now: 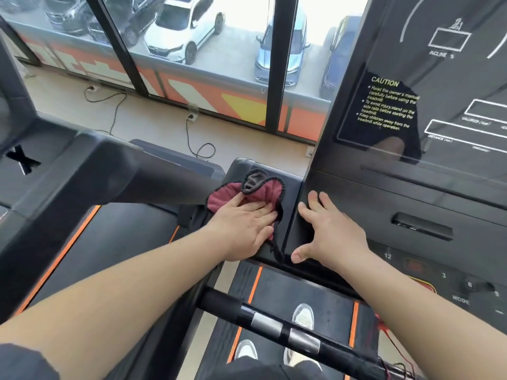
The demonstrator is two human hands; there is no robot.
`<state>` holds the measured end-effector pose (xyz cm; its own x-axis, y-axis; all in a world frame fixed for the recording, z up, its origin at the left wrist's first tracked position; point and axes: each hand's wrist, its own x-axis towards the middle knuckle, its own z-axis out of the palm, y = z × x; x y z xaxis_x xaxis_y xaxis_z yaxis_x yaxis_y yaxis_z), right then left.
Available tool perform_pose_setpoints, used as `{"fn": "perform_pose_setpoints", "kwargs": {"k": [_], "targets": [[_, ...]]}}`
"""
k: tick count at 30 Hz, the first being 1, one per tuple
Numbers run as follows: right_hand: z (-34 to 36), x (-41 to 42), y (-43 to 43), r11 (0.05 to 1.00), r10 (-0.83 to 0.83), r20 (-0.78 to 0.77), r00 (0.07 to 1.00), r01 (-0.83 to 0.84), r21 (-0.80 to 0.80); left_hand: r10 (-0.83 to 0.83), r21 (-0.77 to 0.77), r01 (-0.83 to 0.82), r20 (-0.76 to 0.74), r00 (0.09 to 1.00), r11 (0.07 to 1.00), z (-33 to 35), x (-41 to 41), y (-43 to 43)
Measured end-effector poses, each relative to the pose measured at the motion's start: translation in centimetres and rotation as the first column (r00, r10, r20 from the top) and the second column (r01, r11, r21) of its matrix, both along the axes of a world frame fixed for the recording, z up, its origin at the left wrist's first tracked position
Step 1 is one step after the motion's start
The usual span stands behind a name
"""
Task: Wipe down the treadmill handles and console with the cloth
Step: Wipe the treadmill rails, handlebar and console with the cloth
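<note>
Dark sleeve (24,363), white sneakers (303,316)

Console (452,86) screen: "INCLINE %" up top, "DISTANCE (Km)" lower down; yellow "CAUTION" notice (388,105) at left urges reading the owner's manual, standing on side rails, keeping children away. Button panel (439,281) below: 12, 3, 6, 9 and "MODE". Other labels blurred.

We see gym: treadmill console (439,187) at right with incline, distance readouts, caution label (389,105); belt (301,292) under our shoes (303,315) near; second treadmill (68,165) at left; far, tall windows (214,72) over parked cars (183,28); power cords (189,135) on floor (153,124).
</note>
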<state>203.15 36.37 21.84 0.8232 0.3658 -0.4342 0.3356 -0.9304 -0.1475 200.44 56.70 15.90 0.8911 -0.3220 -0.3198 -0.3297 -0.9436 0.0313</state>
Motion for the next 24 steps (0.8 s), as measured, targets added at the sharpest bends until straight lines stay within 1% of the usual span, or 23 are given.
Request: {"fn": "perform_pose_setpoints", "kwargs": {"k": [3,4,5,6,7,8,9,10,11,12,13,14,15,16,17,18,19,20,22,24], "targets": [[-0.2,-0.1,-0.1,1.0,-0.012,0.003,1.0,0.012,0.015,0.226,0.061,-0.229,0.052,0.973,0.972,0.7,-1.7,-4.6],[-0.2,-0.1,-0.2,1.0,-0.016,0.003,1.0,0.016,0.021,0.319,0.06,-0.32,0.024,0.947,0.945,1.4,-1.9,-6.2],[-0.3,-0.1,-0.2,1.0,-0.016,0.004,1.0,0.016,0.023,0.423,0.02,-0.423,-0.03,0.906,0.906,2.0,-1.8,-7.6],[-0.3,-0.1,-0.2,1.0,-0.012,0.005,1.0,0.012,0.022,0.529,-0.069,-0.536,-0.094,0.843,0.841,2.5,-1.4,-8.2],[-0.4,-0.1,-0.3,1.0,-0.012,0.006,1.0,0.012,0.022,0.617,-0.182,-0.637,-0.155,0.771,0.75,2.6,-0.8,-8.2],[-0.4,-0.1,-0.2,1.0,-0.015,0.007,1.0,0.015,0.024,0.685,-0.3,-0.718,-0.225,0.693,0.628,2.5,-0.2,-7.6],[-0.4,0.0,-0.1,1.0,-0.021,0.006,1.0,0.021,0.023,0.733,-0.426,-0.779,-0.312,0.604,0.461,2.2,0.4,-6.9],[-0.4,0.1,0.0,1.0,-0.025,0.003,1.0,0.025,0.019,0.736,-0.527,-0.801,-0.415,0.535,0.284,2.0,0.8,-6.3],[-0.3,0.1,0.1,1.0,-0.027,-0.001,1.0,0.027,0.013,0.718,-0.593,-0.786,-0.469,0.514,0.176,1.5,1.0,-6.1],[-0.2,0.1,0.3,1.0,-0.027,-0.004,1.0,0.027,0.006,0.706,-0.625,-0.761,-0.459,0.539,0.175,1.2,0.8,-6.1],[-0.1,0.1,0.3,1.0,-0.027,-0.004,1.0,0.027,0.0,0.701,-0.637,-0.712,-0.361,0.615,0.296,0.6,0.3,-6.2],[0.0,0.1,0.4,1.0,-0.026,-0.001,1.0,0.026,-0.007,0.668,-0.622,-0.616,-0.194,0.719,0.483,-0.1,-0.6,-6.3],[0.1,0.0,0.4,1.0,-0.024,0.001,1.0,0.024,-0.013,0.585,-0.583,-0.471,0.01,0.811,0.662,-1.1,-1.7,-6.1],[0.2,-0.1,0.5,1.0,-0.018,0.002,1.0,0.018,-0.02,0.479,-0.531,-0.331,0.166,0.862,0.78,-1.8,-2.6,-5.4],[0.3,-0.1,0.4,1.0,-0.011,0.003,1.0,0.011,-0.024,0.368,-0.478,-0.207,0.273,0.889,0.853,-2.5,-3.1,-4.2],[0.3,-0.2,0.3,1.0,-0.005,0.007,1.0,0.006,-0.024,0.268,-0.409,-0.118,0.333,0.904,0.905,-2.9,-3.3,-2.9],[0.3,-0.3,0.2,1.0,0.001,0.012,1.0,-0.001,-0.02,0.195,-0.324,-0.081,0.335,0.922,0.943,-2.9,-3.5,-1.6],[0.3,-0.4,0.1,1.0,0.012,0.014,1.0,-0.012,-0.016,0.162,-0.24,-0.092,0.291,0.943,0.966,-2.7,-3.7,-0.5],[0.2,-0.4,-0.2,1.0,0.027,0.015,1.0,-0.027,-0.004,0.195,-0.129,-0.171,0.204,0.959,0.977,-2.4,-4.8,1.1],[0.1,-0.4,-0.4,1.0,0.021,0.015,1.0,-0.021,0.015,0.327,-0.119,-0.312,0.128,0.936,0.942,-2.3,-6.1,1.3]]}}
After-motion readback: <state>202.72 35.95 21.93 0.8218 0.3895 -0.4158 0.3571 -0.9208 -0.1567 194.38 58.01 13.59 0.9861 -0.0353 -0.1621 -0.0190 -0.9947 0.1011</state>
